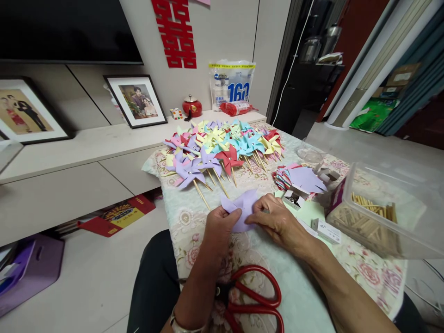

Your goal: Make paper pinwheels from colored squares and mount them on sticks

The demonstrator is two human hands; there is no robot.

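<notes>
Left hand (218,226) and right hand (277,219) both pinch the lilac paper (243,210) between them, just above the tabletop (305,296). I'd keep the folded tips stacked at the centre. Finished pinwheels (222,148) lie beyond, scissors (253,296) nearer the body.

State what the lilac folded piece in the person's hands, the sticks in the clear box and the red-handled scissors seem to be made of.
Lilac folded piece: matt paper, judging by its thin creased flaps. Sticks: probably pale wood or bamboo, unpainted. Red-handled scissors: glossy red loops, likely plastic or coated metal; blades hidden.
</notes>
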